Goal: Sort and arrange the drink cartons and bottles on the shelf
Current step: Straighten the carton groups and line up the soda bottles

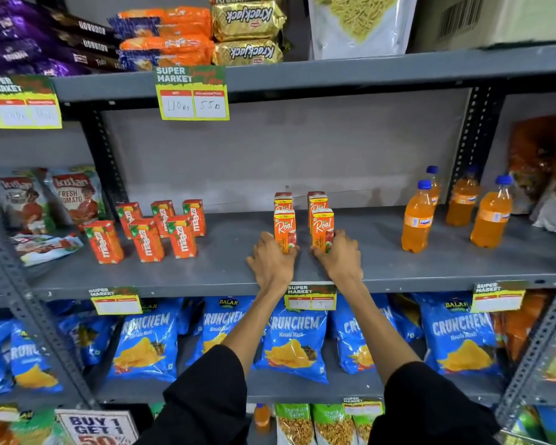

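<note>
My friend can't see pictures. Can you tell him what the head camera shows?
Two hands, left and right, each grip a front Real carton on a grey shelf, with two more Real cartons behind. Six Maaza cartons stand to the left and four orange soda bottles to the right. Blue chip bags fill the shelf below.

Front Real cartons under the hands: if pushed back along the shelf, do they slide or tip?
Front Real cartons are tall and narrow, so a high push may tip them. Both hands grip low, favouring sliding. Probably stiff.
</note>
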Action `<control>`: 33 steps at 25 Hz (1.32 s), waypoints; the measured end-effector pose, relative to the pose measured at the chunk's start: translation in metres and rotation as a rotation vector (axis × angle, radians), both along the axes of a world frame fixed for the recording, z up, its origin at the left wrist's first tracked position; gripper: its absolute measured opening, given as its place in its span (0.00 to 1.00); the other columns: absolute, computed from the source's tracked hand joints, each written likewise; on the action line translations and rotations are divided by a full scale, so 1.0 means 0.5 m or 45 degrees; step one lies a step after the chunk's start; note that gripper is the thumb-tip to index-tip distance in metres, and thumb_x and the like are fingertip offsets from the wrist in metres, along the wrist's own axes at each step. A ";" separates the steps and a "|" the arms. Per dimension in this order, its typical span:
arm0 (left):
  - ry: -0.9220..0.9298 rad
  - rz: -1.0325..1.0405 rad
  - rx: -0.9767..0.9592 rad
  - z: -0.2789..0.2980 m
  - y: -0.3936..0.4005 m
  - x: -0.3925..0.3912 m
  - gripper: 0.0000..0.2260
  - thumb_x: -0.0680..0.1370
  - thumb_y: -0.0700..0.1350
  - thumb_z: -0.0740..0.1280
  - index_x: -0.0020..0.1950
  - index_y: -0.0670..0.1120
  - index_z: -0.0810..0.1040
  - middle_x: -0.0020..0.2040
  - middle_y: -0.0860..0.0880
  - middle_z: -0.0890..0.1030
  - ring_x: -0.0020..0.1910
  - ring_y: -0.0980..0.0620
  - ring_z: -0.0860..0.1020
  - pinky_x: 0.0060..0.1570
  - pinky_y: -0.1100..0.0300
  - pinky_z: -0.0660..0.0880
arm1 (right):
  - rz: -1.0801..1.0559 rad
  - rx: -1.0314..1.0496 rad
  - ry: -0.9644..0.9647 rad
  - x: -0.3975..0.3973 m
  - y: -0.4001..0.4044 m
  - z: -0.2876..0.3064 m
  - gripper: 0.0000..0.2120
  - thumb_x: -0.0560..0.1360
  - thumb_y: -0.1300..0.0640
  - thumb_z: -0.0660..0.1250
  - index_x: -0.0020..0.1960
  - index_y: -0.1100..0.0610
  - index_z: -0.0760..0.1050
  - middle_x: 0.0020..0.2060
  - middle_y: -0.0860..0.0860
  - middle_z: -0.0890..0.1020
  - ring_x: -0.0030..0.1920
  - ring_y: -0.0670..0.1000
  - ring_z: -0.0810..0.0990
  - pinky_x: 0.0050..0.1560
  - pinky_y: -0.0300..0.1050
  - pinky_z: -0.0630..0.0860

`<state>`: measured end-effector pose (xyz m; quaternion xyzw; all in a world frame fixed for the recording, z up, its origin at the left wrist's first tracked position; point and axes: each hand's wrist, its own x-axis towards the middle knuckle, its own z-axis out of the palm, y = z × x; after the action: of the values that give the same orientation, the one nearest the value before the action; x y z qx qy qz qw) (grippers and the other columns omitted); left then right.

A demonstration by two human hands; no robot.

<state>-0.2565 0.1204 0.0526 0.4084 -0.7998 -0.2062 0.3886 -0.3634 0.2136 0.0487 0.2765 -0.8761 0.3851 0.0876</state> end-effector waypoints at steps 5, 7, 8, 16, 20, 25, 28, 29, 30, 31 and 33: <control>-0.003 0.000 -0.013 -0.010 -0.007 -0.005 0.25 0.73 0.59 0.74 0.60 0.44 0.72 0.55 0.46 0.82 0.58 0.44 0.80 0.60 0.44 0.72 | -0.019 0.043 0.058 -0.006 -0.002 -0.009 0.27 0.74 0.41 0.71 0.63 0.59 0.71 0.60 0.59 0.81 0.63 0.61 0.78 0.63 0.59 0.74; 0.002 -0.002 -0.017 -0.011 -0.007 -0.004 0.25 0.73 0.59 0.74 0.59 0.44 0.72 0.55 0.46 0.82 0.57 0.44 0.80 0.59 0.45 0.72 | -0.032 0.044 0.064 -0.004 -0.003 -0.010 0.28 0.74 0.40 0.71 0.63 0.59 0.71 0.59 0.58 0.81 0.63 0.61 0.78 0.62 0.58 0.74; -0.004 -0.008 -0.012 -0.009 -0.008 -0.005 0.25 0.73 0.59 0.74 0.59 0.44 0.72 0.55 0.45 0.82 0.58 0.44 0.79 0.59 0.44 0.71 | -0.040 0.052 0.061 -0.003 -0.003 -0.007 0.28 0.74 0.40 0.71 0.63 0.58 0.71 0.59 0.58 0.81 0.63 0.61 0.78 0.63 0.59 0.74; 0.333 -0.057 -0.210 -0.005 0.057 0.015 0.15 0.74 0.54 0.74 0.52 0.50 0.72 0.51 0.50 0.77 0.52 0.49 0.76 0.52 0.53 0.73 | 0.095 -0.416 0.049 0.006 0.108 -0.021 0.24 0.76 0.49 0.73 0.67 0.58 0.72 0.57 0.55 0.83 0.59 0.54 0.81 0.59 0.51 0.80; 0.501 -0.500 -0.131 0.000 0.166 -0.051 0.08 0.76 0.46 0.73 0.43 0.50 0.74 0.38 0.53 0.79 0.38 0.55 0.77 0.40 0.51 0.78 | -0.039 -0.582 0.253 -0.052 0.217 -0.007 0.10 0.78 0.59 0.67 0.59 0.58 0.76 0.53 0.54 0.83 0.52 0.54 0.82 0.56 0.56 0.80; 0.561 -0.701 0.194 0.026 0.302 -0.215 0.08 0.73 0.41 0.76 0.47 0.47 0.79 0.38 0.53 0.81 0.37 0.57 0.79 0.40 0.59 0.78 | -0.272 -0.670 0.220 -0.194 0.347 0.033 0.18 0.77 0.64 0.68 0.65 0.60 0.69 0.50 0.57 0.81 0.51 0.58 0.81 0.52 0.58 0.80; 0.472 -0.664 0.278 0.025 0.340 -0.290 0.17 0.73 0.44 0.77 0.58 0.45 0.76 0.53 0.48 0.81 0.52 0.50 0.79 0.51 0.58 0.76 | -0.551 -0.448 0.186 -0.271 0.380 0.040 0.30 0.74 0.61 0.73 0.71 0.64 0.63 0.62 0.63 0.75 0.62 0.64 0.75 0.60 0.58 0.76; 0.428 -0.645 0.286 0.024 0.348 -0.311 0.21 0.73 0.44 0.77 0.62 0.44 0.73 0.59 0.46 0.79 0.57 0.48 0.78 0.55 0.58 0.74 | -0.649 -0.356 0.175 -0.293 0.389 0.039 0.32 0.73 0.59 0.74 0.71 0.65 0.63 0.65 0.64 0.73 0.64 0.65 0.73 0.61 0.59 0.74; 0.384 -0.638 0.304 0.026 0.354 -0.329 0.25 0.73 0.45 0.77 0.66 0.43 0.71 0.63 0.44 0.77 0.61 0.46 0.76 0.59 0.57 0.73 | -0.714 -0.300 0.148 -0.313 0.399 0.039 0.34 0.73 0.57 0.74 0.72 0.66 0.62 0.66 0.65 0.71 0.65 0.66 0.72 0.62 0.60 0.73; 0.350 -0.635 0.339 0.028 0.358 -0.343 0.28 0.72 0.45 0.77 0.67 0.42 0.70 0.65 0.43 0.77 0.63 0.46 0.76 0.61 0.55 0.73 | -0.737 -0.275 0.100 -0.332 0.408 0.040 0.36 0.72 0.55 0.75 0.73 0.66 0.61 0.68 0.66 0.69 0.66 0.67 0.71 0.63 0.61 0.72; 0.316 -0.651 0.429 0.030 0.358 -0.372 0.26 0.72 0.44 0.78 0.66 0.42 0.71 0.62 0.43 0.80 0.60 0.45 0.79 0.59 0.53 0.76 | -0.663 -0.283 -0.042 -0.372 0.428 0.036 0.42 0.73 0.53 0.75 0.76 0.67 0.57 0.72 0.68 0.65 0.71 0.70 0.67 0.68 0.65 0.69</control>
<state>-0.4426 0.2994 0.0675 0.2249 -0.7776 -0.4746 0.3457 -0.5495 0.4275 0.0669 0.0244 -0.8713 0.4479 0.1992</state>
